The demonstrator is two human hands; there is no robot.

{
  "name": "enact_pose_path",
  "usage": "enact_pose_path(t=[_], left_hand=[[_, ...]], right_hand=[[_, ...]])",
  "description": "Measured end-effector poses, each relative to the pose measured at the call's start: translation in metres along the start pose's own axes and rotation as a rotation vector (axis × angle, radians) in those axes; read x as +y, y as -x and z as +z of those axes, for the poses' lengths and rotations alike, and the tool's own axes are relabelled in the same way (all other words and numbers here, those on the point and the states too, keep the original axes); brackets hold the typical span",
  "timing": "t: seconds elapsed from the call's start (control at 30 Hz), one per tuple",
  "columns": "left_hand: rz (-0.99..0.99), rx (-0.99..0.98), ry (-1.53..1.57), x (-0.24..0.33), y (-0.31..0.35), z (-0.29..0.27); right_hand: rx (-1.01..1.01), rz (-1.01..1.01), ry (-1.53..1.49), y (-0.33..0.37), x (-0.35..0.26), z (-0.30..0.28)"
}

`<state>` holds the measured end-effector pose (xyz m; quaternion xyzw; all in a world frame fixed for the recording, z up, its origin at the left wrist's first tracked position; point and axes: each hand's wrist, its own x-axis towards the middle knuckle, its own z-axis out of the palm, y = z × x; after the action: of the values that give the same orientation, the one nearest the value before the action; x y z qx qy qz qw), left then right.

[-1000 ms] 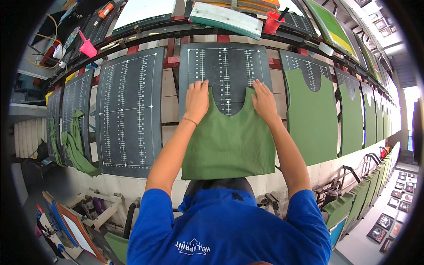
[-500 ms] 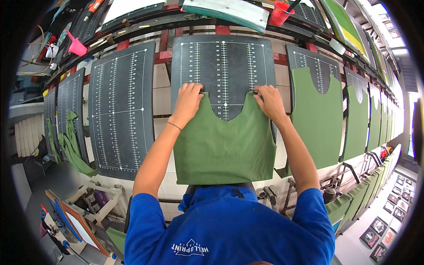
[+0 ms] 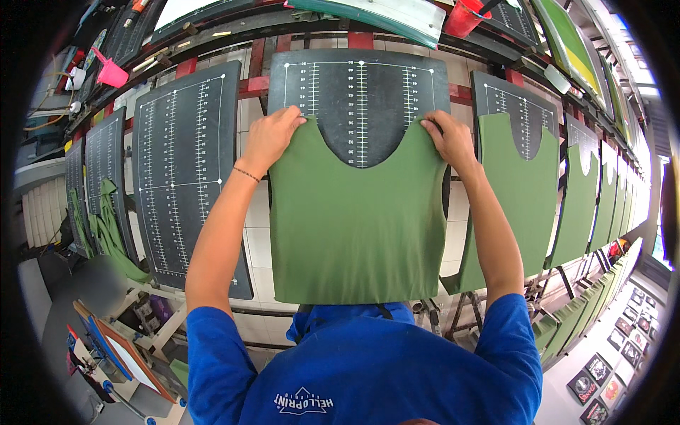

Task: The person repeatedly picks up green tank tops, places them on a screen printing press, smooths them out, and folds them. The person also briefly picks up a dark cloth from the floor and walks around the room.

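Observation:
A green sleeveless garment panel [image 3: 358,219] with a scooped neckline lies on a black board [image 3: 360,92] marked with white ruler lines. My left hand [image 3: 269,138] pinches the panel's left shoulder strap. My right hand [image 3: 448,138] pinches its right shoulder strap. Both hands press the straps against the board's upper half. The panel's lower edge hangs past the board, above my blue shirt.
An empty black ruled board [image 3: 185,177] stands to the left. More boards on the right carry green panels [image 3: 513,198], receding in a row. Green cloth [image 3: 106,234] hangs at far left. Screen frames [image 3: 368,14] sit overhead. A pink scoop [image 3: 110,73] and a red cup [image 3: 464,15] rest above.
The view has closed in on the board. My hands have slid apart along the shoulder straps, and the green panel now lies spread flatter and wider on the board.

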<state>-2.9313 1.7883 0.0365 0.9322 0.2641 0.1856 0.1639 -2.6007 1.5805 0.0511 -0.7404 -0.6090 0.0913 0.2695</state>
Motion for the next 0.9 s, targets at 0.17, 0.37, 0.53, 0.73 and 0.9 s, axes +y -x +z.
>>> enact_pose_path(t=[0.17, 0.37, 0.53, 0.73, 0.9], left_hand=[[-0.003, -0.023, -0.01, -0.008, -0.016, 0.005], [-0.009, -0.084, -0.062, -0.018, -0.03, 0.008], [-0.019, -0.082, -0.033, -0.028, -0.041, 0.012], [-0.025, -0.112, -0.085, -0.034, -0.047, 0.018], [-0.033, -0.105, -0.097, -0.037, -0.048, 0.023]], right_hand=[[0.013, -0.023, 0.013, -0.019, 0.012, 0.01], [0.001, 0.005, 0.02, -0.033, 0.019, 0.015], [0.029, -0.025, 0.05, -0.048, 0.025, 0.019], [0.044, -0.076, 0.06, -0.055, 0.033, 0.026], [0.044, -0.069, 0.099, -0.058, 0.034, 0.03]])
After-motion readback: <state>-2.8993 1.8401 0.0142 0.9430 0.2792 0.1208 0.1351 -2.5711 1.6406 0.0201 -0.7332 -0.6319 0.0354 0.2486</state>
